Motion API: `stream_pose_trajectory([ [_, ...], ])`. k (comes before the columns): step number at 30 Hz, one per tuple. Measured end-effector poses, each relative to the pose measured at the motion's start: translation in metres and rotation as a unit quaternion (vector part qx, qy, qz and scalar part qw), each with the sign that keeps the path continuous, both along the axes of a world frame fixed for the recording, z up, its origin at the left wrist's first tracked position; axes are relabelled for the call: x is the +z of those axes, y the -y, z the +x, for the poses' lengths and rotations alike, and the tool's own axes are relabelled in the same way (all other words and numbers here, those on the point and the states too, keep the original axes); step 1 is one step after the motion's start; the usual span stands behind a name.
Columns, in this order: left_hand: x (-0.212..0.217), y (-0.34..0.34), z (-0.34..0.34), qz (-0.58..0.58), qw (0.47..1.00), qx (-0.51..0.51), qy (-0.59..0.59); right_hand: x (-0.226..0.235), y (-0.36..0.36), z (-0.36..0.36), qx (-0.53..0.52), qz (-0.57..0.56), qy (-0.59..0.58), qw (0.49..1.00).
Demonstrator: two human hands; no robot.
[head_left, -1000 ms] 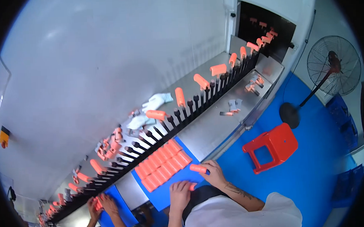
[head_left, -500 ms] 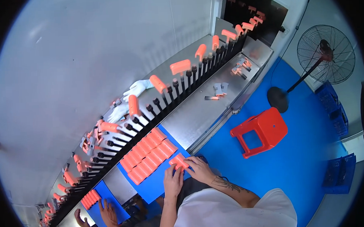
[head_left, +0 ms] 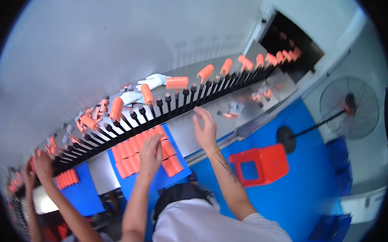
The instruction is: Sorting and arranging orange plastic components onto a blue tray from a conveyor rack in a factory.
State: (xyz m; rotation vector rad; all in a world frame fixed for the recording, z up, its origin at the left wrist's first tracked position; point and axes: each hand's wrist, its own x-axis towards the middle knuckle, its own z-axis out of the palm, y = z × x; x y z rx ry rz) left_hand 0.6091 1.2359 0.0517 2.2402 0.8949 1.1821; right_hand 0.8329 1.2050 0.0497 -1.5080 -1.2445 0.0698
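Note:
My left hand (head_left: 151,154) hovers low over rows of orange half-tube plastic covers (head_left: 131,162). Its fingers are blurred and partly hidden, so a grip on any cover cannot be told. The covers lie on a blue mat (head_left: 178,165), one orange cover (head_left: 173,166) at the near right end of the rows. My right hand (head_left: 206,127) is raised over the metal bench, fingers apart and nothing seen in them. Its fingertips are close to the row of upright black pegs (head_left: 159,106). Orange covers, such as this cover (head_left: 177,83), sit on some pegs.
At left a co-worker's hands (head_left: 39,164) reach the pegs, beside another blue mat (head_left: 82,195) with orange covers. White gloves (head_left: 155,80) lie behind the pegs. Small grey and orange parts (head_left: 232,110) rest on the bench. A red stool (head_left: 267,163) and a fan (head_left: 349,107) stand at right.
My hands have parted from the orange cover they held at the mat's front. The right rose toward the pegs; the left moved over the rows. The co-worker's hands went to the pegs. The view shifted.

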Motion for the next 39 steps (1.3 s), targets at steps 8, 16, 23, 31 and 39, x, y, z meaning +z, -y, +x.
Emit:
stream_pose_trajectory([
  [8, 0.086, -0.066, 0.093, -0.007, 0.995, 0.069, -0.078, 0.058, -0.049, 0.081, -0.014, 0.008, -0.037, 0.999],
  [16, 0.142, -0.096, 0.101, -0.005, 0.904, 0.083, -0.419, 0.113, -0.036, 0.054, -0.007, -0.127, 0.017, 0.992],
  [23, 0.151, -0.112, -0.002, -0.022, 0.903, 0.143, -0.405, 0.097, -0.118, -0.045, -0.035, -0.213, 0.096, 0.972],
  [31, 0.107, -0.103, -0.190, -0.250, 0.940, 0.180, 0.144, 0.103, -0.080, -0.095, 0.121, -0.024, -0.138, 0.983],
  [39, -0.093, 0.018, -0.228, -0.242, 0.964, 0.088, -0.073, -0.105, 0.064, -0.238, 0.118, -0.209, -0.127, 0.962],
])
